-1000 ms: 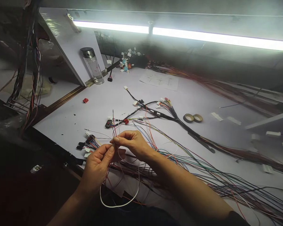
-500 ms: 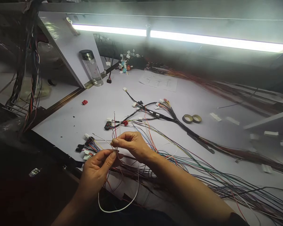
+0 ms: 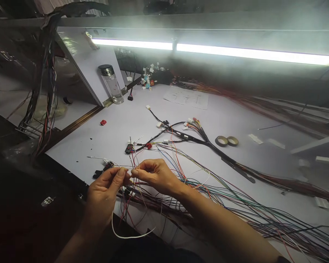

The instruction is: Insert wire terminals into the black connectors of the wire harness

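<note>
My left hand [image 3: 106, 193] pinches a white wire [image 3: 134, 237] between thumb and forefinger. One tip of this wire points left past the fingers, and its long tail curves down below the hand. My right hand [image 3: 159, 177], a little to the right, has thumb and forefinger closed on thin wires, among them a red wire [image 3: 132, 162] that rises above the fingers. Behind the hands, a dark connector [image 3: 129, 148] sits near a small red connector [image 3: 148, 145]. Partly hidden behind my left hand is a cluster of black and white connectors [image 3: 98, 174].
Loose coloured wires [image 3: 230, 204] spread across the right of the table. A taped black harness [image 3: 192, 137] lies beyond my hands, beside two tape rolls [image 3: 222, 141]. Farther back are a glass bottle [image 3: 113, 86], paper sheets [image 3: 190, 98] and a red connector [image 3: 103, 122].
My left hand has moved left, away from the right, carrying the white wire. The wire's closed loop now hangs as an open curve. The camera view has shifted slightly.
</note>
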Action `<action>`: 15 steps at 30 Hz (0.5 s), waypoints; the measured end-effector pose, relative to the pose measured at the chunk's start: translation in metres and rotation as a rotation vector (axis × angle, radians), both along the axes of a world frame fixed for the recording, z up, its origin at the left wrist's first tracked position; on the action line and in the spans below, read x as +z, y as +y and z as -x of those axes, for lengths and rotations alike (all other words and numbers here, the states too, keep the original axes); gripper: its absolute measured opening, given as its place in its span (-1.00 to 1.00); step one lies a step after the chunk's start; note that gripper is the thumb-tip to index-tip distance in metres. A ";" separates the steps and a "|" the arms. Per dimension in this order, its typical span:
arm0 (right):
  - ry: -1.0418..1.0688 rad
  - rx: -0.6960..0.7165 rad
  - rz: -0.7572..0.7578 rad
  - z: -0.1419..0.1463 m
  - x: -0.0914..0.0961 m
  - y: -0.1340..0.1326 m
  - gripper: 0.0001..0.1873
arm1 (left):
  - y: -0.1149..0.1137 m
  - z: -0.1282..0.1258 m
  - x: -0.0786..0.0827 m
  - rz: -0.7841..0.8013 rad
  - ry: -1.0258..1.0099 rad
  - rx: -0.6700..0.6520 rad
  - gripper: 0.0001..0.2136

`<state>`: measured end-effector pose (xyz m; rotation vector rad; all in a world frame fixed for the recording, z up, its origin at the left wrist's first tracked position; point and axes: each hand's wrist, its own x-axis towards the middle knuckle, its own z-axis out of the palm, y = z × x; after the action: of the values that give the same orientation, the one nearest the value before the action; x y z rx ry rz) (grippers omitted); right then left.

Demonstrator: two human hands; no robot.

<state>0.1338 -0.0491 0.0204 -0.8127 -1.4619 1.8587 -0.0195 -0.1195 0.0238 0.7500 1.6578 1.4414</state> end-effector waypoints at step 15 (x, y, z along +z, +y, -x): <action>0.062 0.106 0.064 0.004 -0.012 -0.004 -0.58 | 0.004 -0.008 0.013 0.001 -0.303 0.012 -0.72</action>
<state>0.1298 -0.0531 0.0084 -0.7137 -1.4382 2.0002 -0.0115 -0.1152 0.0365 0.4934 1.4313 1.4812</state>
